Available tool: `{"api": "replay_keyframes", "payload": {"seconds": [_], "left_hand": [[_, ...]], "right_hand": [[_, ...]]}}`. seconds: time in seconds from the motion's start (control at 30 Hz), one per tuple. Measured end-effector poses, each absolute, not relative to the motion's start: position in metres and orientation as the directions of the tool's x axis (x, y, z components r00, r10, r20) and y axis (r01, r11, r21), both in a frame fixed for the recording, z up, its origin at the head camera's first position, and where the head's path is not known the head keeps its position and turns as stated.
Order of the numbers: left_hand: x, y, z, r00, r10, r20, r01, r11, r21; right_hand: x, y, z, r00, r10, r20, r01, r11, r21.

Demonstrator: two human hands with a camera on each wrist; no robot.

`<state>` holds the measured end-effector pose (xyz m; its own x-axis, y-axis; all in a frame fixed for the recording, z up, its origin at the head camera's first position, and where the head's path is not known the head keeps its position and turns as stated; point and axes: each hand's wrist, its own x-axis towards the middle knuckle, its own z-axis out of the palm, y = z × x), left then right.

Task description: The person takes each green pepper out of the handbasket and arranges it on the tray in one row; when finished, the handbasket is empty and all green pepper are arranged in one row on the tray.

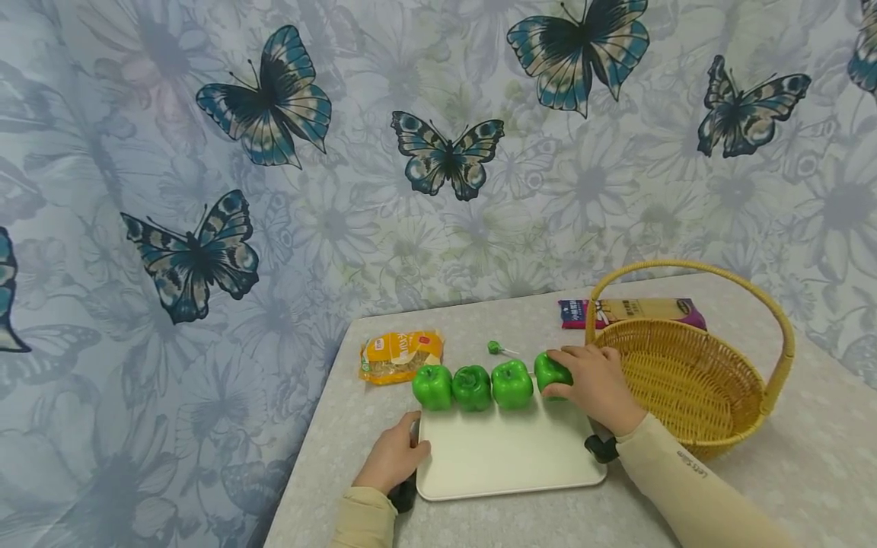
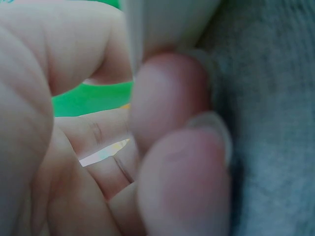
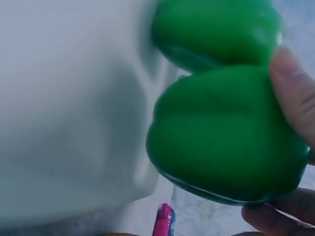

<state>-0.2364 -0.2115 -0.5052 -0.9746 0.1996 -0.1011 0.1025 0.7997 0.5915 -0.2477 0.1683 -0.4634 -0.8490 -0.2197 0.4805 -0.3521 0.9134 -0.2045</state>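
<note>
In the head view a white tray (image 1: 507, 457) lies on the table. My left hand (image 1: 392, 458) grips its left edge, thumb on top; in the left wrist view the curled fingertips (image 2: 184, 172) press at the tray's edge. With my right hand (image 1: 601, 387) I hold a green bell pepper (image 1: 550, 374) at the tray's far right corner. Thumb and fingers lie on opposite sides of that pepper in the right wrist view. Three other green bell peppers stand in a row along the far edge: one at the left (image 1: 432, 387), a middle one (image 1: 472, 388) and one nearer the right (image 1: 511, 384).
To the right stands a yellow wicker basket (image 1: 685, 438) with a tall arched handle (image 1: 692, 265). Behind it lies a purple and tan packet (image 1: 637, 310). An orange bag (image 1: 400, 355) is at the back left, and a small green-headed stick (image 1: 495, 347) lies behind the peppers.
</note>
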Motion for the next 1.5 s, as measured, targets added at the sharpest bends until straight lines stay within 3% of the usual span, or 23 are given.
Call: {"api": "replay_keyframes", "payload": {"seconds": [0.33, 0.8, 1.5], "left_hand": [[-0.238, -0.213, -0.504, -0.975, 0.2, -0.094, 0.109, 0.806, 0.582], [-0.242, -0.213, -0.508, -0.974, 0.206, -0.091, 0.114, 0.797, 0.593], [-0.245, -0.216, -0.512, -0.976, 0.201, -0.084, 0.115, 0.804, 0.584]], "right_hand": [[-0.252, 0.164, -0.466, -0.865, -0.228, 0.446, -0.352, 0.911, -0.216], [-0.254, 0.165, -0.475, -0.82, -0.291, 0.493, -0.391, 0.914, -0.11], [-0.252, 0.161, -0.476, -0.835, -0.236, 0.497, -0.361, 0.917, -0.17]]}}
